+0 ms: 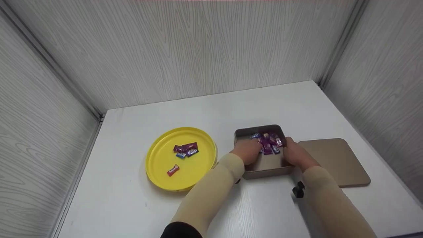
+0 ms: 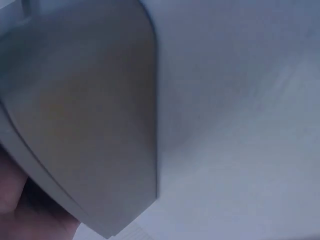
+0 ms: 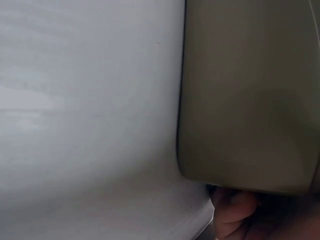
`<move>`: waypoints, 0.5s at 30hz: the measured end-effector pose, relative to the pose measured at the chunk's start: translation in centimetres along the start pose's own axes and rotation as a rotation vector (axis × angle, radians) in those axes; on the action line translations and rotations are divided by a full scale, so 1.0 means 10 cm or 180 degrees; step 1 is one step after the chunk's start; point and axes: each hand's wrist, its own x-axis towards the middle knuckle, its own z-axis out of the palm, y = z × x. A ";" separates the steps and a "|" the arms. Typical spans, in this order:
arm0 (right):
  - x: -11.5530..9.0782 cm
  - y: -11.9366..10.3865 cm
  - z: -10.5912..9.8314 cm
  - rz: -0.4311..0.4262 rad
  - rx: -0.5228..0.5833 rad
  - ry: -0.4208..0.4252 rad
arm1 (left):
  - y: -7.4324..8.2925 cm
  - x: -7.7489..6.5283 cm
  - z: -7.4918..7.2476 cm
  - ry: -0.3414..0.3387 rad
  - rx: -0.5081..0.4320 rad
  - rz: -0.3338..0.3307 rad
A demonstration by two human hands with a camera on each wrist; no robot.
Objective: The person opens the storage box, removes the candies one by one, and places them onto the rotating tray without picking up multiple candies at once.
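A rectangular metal tin (image 1: pixel 269 174) stands uncovered on the white table, with several wrapped candies (image 1: pixel 267 148) in purple and blue wrappers at its far side. My left hand (image 1: pixel 248 150) reaches over the left wall into the tin, beside the candies. Its fingertips are hidden, so whether they pinch a candy does not show. With my right hand (image 1: pixel 295 153) I grip the tin's right wall. In the right wrist view, curled fingers (image 3: pixel 234 212) show at the edge of the tin (image 3: pixel 245 100). The left wrist view has the tin's outer wall (image 2: pixel 105 130) close up.
Left of the tin is a round yellow tray (image 1: pixel 195 172) with several candies on it, a red candy (image 1: pixel 173 170) lying apart from the others. A flat metal lid (image 1: pixel 333 162) lies on the table right of my right hand. Pale wood-grain panels (image 1: pixel 205 49) enclose the table.
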 end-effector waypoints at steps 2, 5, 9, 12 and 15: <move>0.00 -0.02 0.00 0.0022 -0.0020 -0.0028 | -0.01 0.00 0.02 0.0040 0.0014 -0.0051; 0.00 -0.03 0.00 0.0042 -0.0017 -0.0001 | -0.02 0.02 0.04 0.0089 0.0029 -0.0099; -0.02 -0.04 0.03 0.0060 0.0020 0.0052 | -0.01 0.04 0.08 0.0067 -0.0012 -0.0187; -0.03 -0.04 0.05 0.0075 0.0034 0.0091 | -0.01 0.05 0.10 0.0039 -0.0023 -0.0231; -0.02 -0.03 0.06 0.0092 0.0039 0.0139 | 0.00 0.05 0.11 0.0050 -0.0002 -0.0235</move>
